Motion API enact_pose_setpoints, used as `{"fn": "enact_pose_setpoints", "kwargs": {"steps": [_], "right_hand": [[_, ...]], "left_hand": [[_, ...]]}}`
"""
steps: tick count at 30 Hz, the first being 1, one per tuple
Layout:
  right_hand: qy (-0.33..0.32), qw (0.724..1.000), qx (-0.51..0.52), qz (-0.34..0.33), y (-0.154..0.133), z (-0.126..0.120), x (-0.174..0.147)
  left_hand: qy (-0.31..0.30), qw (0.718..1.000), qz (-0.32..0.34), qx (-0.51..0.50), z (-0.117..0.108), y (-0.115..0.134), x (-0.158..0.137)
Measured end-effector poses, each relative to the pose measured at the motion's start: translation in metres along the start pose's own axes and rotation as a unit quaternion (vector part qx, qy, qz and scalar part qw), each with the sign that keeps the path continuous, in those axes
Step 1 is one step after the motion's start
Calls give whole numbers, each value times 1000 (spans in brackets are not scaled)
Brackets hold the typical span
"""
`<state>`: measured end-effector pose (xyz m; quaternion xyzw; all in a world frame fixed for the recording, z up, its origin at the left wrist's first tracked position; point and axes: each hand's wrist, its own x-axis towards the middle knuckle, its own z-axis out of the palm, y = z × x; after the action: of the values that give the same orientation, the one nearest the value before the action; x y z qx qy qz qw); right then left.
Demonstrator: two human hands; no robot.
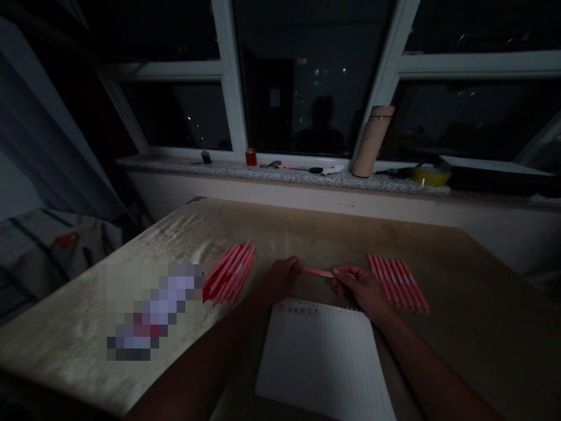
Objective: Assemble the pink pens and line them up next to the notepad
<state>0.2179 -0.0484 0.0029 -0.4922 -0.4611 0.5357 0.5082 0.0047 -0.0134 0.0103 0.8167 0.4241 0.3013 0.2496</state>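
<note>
Between my two hands, above the top of a notepad, is a single pink pencil, held roughly level. My left hand is closed on its left end. The fingers of my right hand pinch it toward the other end, hiding that part. To the left lies a loose heap of pink pencils, partly over a red wrapper. Beside my right hand, several more pink pencils lie side by side in a slanted row. The spiral notepad has lined paper with some writing at its top.
A blurred-out long object lies on the table at left. On the windowsill stand a small red jar, a tall tan cylinder and a yellow tape roll. A curtain hangs at far left.
</note>
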Motion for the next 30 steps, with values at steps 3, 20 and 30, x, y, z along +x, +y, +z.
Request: {"fn": "enact_pose_setpoints", "kwargs": {"steps": [3,20,30], "right_hand": [[3,1000,-15,3,-1,0,0],[-7,1000,-21,-18,0,0,-1],[1,999,-23,-21,-1,1,-2]], "left_hand": [[1,1000,2,8,0,0,1],[6,997,-39,-63,-3,4,0],[7,999,-28,-43,-3,3,-1]]}}
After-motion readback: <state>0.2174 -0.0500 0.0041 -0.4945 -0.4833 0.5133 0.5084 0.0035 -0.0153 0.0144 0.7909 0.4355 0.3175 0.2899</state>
